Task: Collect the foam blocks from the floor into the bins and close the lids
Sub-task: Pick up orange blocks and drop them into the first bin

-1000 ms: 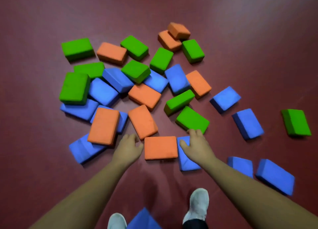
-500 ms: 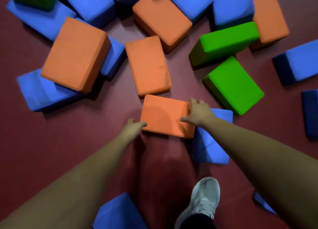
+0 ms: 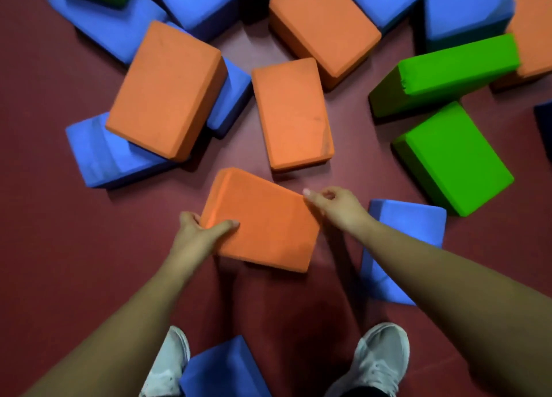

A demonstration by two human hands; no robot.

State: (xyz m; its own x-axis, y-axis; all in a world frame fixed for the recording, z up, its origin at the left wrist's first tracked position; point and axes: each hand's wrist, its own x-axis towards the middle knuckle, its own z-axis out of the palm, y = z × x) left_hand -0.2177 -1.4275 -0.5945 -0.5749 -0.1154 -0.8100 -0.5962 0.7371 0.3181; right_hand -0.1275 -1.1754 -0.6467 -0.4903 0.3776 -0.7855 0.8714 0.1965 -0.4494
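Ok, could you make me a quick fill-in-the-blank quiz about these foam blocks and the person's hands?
1. The left hand grips a foam block whose colour is ____.
2. The right hand touches the same block as the ____ hand.
3. The nearest block, between the white shoes, is coloured ____.
4. Right of the right hand, past a blue block, lies a flat block coloured ____.
Missing words: orange; left; blue; green.
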